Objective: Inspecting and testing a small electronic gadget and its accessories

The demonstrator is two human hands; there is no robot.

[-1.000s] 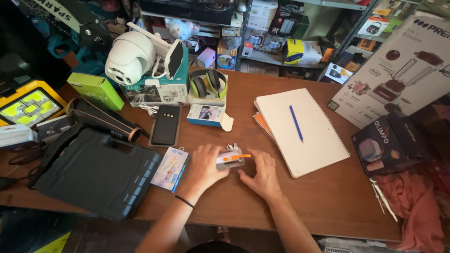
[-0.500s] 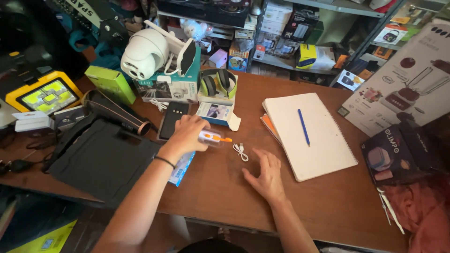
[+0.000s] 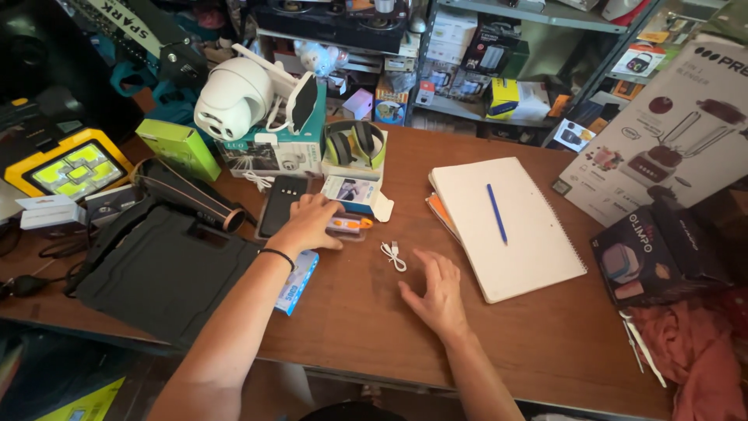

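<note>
Orange-and-white gadget [image 3: 349,224] is lying on the wooden table [image 3: 351,312], just below the small open box [image 3: 354,192]. My left hand [image 3: 309,224] is covering its left end, fingers loosely curled. My right hand [image 3: 435,295] is resting flat and spread wide, the white cable [image 3: 393,255] at its 11 o'clock, apart.

1. Left hand [image 3: 310,222] on small packet [image 3: 348,224], just right of phone [image 3: 280,204].
2. Coiled cable [image 3: 393,255] between both hands, right hand [image 3: 433,292] nearer.
3. Notebook [image 3: 506,226] further right, pen [image 3: 495,212] on it.
</note>
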